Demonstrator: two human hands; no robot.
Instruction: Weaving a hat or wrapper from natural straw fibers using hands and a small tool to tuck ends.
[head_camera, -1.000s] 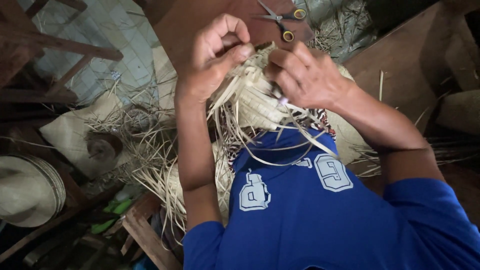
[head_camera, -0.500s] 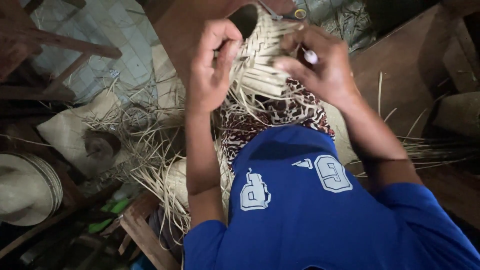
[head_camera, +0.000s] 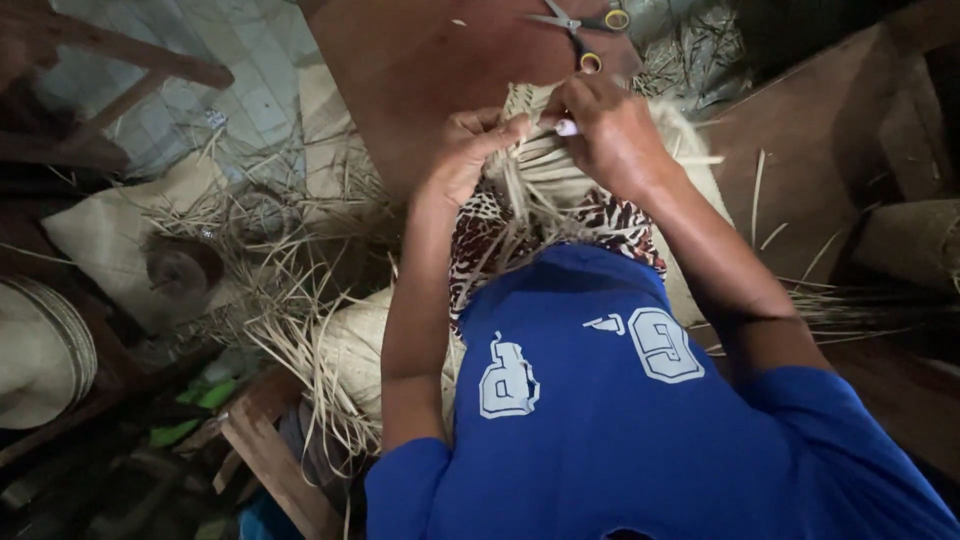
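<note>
Two hands meet on a pale woven straw piece (head_camera: 545, 165), held above the lap against a brown wooden table (head_camera: 420, 70); it shows flat interlaced strips with loose strands hanging from its lower edge. The left hand (head_camera: 465, 150) pinches the weave shut at its left side, and the right hand (head_camera: 605, 135) is closed on its top edge. Scissors (head_camera: 580, 25) with yellow handles lie just beyond on the table.

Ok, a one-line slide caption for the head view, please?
Left hand and right hand grip a woven straw piece, scissors on the table above.
</note>
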